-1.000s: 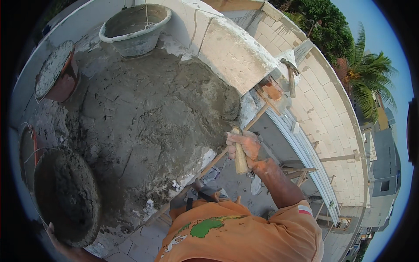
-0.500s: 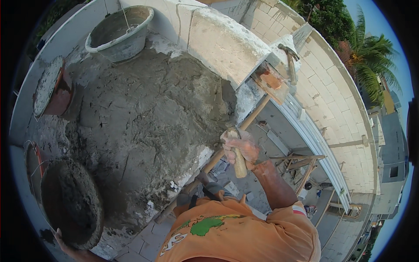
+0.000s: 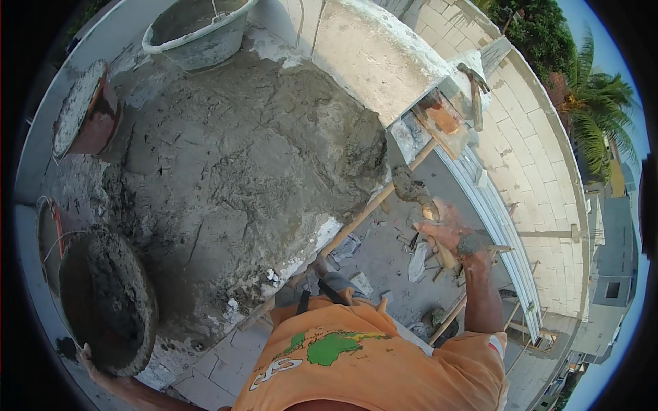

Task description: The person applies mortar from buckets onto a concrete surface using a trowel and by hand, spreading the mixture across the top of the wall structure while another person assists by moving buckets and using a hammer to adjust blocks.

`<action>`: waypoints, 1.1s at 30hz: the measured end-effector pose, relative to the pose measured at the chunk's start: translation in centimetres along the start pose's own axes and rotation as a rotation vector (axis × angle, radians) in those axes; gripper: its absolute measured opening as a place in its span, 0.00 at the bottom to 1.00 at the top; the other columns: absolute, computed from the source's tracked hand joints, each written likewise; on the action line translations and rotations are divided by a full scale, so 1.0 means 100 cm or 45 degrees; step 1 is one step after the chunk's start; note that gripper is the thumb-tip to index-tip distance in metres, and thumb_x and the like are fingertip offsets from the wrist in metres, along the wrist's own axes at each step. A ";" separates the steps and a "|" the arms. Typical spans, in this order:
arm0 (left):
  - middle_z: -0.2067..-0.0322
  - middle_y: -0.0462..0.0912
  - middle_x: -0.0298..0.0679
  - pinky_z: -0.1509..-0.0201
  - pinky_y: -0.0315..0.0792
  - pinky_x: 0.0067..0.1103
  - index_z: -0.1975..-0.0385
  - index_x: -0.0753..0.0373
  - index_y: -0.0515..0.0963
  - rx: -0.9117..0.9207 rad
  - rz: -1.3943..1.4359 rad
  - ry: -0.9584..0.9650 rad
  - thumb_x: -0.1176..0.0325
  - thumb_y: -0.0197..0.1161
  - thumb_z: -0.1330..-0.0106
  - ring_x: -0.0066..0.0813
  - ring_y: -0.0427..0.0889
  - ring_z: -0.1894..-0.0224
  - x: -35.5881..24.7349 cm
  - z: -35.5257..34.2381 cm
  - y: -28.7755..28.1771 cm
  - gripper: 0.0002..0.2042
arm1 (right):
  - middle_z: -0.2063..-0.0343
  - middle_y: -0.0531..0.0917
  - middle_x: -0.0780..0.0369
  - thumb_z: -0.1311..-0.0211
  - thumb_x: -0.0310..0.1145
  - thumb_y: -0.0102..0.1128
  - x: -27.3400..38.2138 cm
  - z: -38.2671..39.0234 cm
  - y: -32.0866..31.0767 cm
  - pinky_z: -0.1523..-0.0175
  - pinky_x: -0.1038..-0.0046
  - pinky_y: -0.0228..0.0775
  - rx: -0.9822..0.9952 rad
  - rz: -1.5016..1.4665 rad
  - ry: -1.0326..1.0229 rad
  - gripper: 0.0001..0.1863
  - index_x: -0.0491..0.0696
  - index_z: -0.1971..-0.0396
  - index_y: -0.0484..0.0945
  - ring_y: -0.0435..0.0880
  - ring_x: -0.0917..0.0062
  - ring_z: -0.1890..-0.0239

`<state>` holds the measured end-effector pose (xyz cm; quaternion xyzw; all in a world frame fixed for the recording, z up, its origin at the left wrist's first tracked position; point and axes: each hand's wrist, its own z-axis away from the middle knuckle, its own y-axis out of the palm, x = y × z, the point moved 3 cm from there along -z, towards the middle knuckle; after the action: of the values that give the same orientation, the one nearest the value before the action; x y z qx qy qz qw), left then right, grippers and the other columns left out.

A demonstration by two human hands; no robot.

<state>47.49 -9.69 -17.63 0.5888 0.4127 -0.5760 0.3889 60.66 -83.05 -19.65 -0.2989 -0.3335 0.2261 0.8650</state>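
Note:
My right hand (image 3: 449,227) is closed around the wooden handle of a trowel (image 3: 430,209), held past the edge of the slab. Grey mortar (image 3: 409,185) clings to the trowel's blade end, and a dab of it sits on my right wrist. At the lower left, my left hand (image 3: 88,362) grips the rim of a dark bucket (image 3: 145,301), which is tilted and coated with mortar inside. Only part of that hand's fingers shows. Between the two hands spreads a wide bed of wet mortar (image 3: 226,164) with a rough surface.
A large grey tub (image 3: 205,51) stands at the back, a reddish bucket (image 3: 99,130) lies tilted at the left. A wooden pole (image 3: 360,218) runs along the slab's edge, with a drop to a littered floor beyond. A hammer (image 3: 476,99) rests on the block wall at right.
My right hand has moved right with the trowel, away from the mortar bed and out past the pole. Mortar now shows on the blade end. My left hand stays at the bucket.

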 end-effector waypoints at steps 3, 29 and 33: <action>0.53 0.80 0.43 0.40 0.71 0.32 0.53 0.69 0.80 0.012 0.080 -0.020 0.60 0.54 0.28 0.35 0.78 0.48 -0.003 0.005 0.007 0.18 | 0.71 0.82 0.55 0.46 0.49 0.68 -0.015 -0.019 0.008 0.58 0.67 0.74 0.247 0.141 -0.028 0.46 0.35 0.35 0.59 0.82 0.68 0.67; 0.49 0.77 0.46 0.39 0.71 0.36 0.50 0.68 0.77 0.041 0.212 -0.112 0.59 0.55 0.30 0.40 0.76 0.45 0.020 -0.022 -0.010 0.19 | 0.69 0.79 0.47 0.45 0.26 0.58 0.031 -0.003 -0.006 0.61 0.53 0.74 -0.370 1.022 -0.536 0.13 0.42 0.63 0.65 0.83 0.48 0.65; 0.49 0.77 0.45 0.39 0.70 0.35 0.50 0.67 0.76 0.126 0.330 -0.123 0.58 0.56 0.30 0.39 0.76 0.45 0.024 -0.032 -0.013 0.19 | 0.68 0.80 0.46 0.46 0.25 0.59 0.040 -0.012 0.005 0.60 0.53 0.75 -0.314 0.981 -0.542 0.13 0.42 0.63 0.66 0.83 0.49 0.65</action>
<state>47.40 -6.10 -19.95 0.6272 0.2851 -0.5683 0.4499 64.12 -80.82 -18.93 -0.4488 -0.3928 0.5465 0.5879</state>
